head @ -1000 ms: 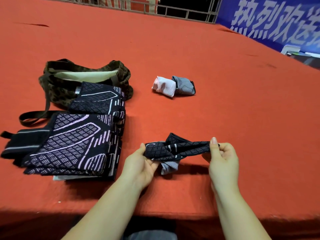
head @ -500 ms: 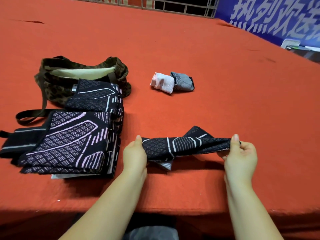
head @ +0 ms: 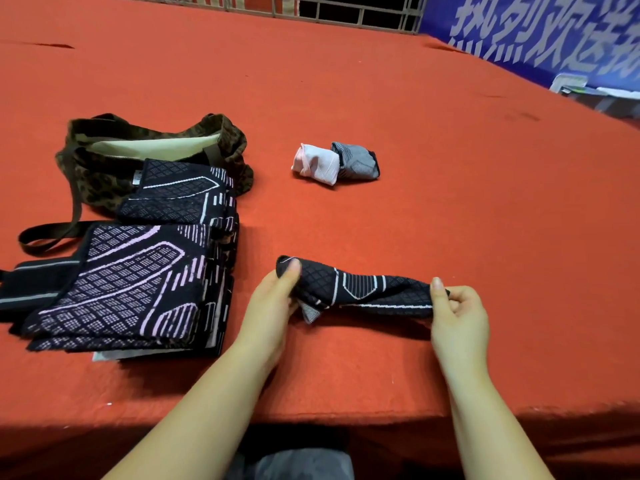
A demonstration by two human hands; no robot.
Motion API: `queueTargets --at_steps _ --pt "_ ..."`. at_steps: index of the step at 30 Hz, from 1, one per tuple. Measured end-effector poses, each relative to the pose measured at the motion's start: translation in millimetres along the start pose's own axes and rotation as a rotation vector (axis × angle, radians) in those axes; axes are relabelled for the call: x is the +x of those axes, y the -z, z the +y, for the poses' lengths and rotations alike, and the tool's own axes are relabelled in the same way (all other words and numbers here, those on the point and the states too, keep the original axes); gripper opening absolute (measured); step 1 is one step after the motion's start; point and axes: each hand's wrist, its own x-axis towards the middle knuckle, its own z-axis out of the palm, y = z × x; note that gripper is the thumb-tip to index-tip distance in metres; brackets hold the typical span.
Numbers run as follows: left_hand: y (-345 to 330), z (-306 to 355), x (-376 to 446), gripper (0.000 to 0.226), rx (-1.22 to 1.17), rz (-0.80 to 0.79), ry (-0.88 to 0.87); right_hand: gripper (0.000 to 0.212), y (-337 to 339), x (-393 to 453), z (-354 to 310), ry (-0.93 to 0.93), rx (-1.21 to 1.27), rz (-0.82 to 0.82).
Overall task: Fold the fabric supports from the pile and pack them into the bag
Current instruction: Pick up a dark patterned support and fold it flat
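- Head camera view, looking down over a wide table (head: pixel 398 140) covered in red-orange felt, with two bare forearms reaching in from the bottom edge.
- Between the hands lies a black fabric support (head: pixel 360 289) with a white diamond and line pattern, stretched sideways just above the near part of the table.
- Left hand (head: pixel 273 299) grips the support's left end, thumb pressed on top and fingers curled underneath; a small grey striped corner of the cloth hangs down just beside it.
- Right hand (head: pixel 457 313) pinches the support's right end between thumb and curled fingers (the fingertips themselves are tucked out of sight).
- To the left sits the pile (head: pixel 114 285) of flat supports, black with pale lilac diamonds and stripes, stacked several deep; a second black piece with white lines lies at the far end of the pile, overlapping the bag.
- Behind the pile rests the bag (head: pixel 104 157), a soft dark camouflage-print tote with a pale lining showing in its open mouth and a dark strap looping out to the left.
- Farther back, near the table's middle, two rolled bundles (head: pixel 334 162) lie touching, one pink and white, one grey.
- A blue banner (head: pixel 540 32) with large white characters stands at the far right, with a metal railing beside it.
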Motion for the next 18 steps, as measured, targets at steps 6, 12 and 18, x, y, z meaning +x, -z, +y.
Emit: queueTargets --at_steps 6,12,18 --pt "4.8 -38.7 -11.1 0.054 0.542 0.106 -0.169 0.016 -2.2 -4.7 -2.3 -0.061 0.139 -0.075" --pt "-9.8 -39.8 7.9 0.038 0.874 0.25 -0.256 0.02 -10.3 -18.4 4.3 -0.063 0.102 -0.203" --pt "-8.3 -23.5 2.5 0.004 0.597 0.145 -0.358 0.007 4.9 -9.3 -2.5 0.028 0.108 -0.015"
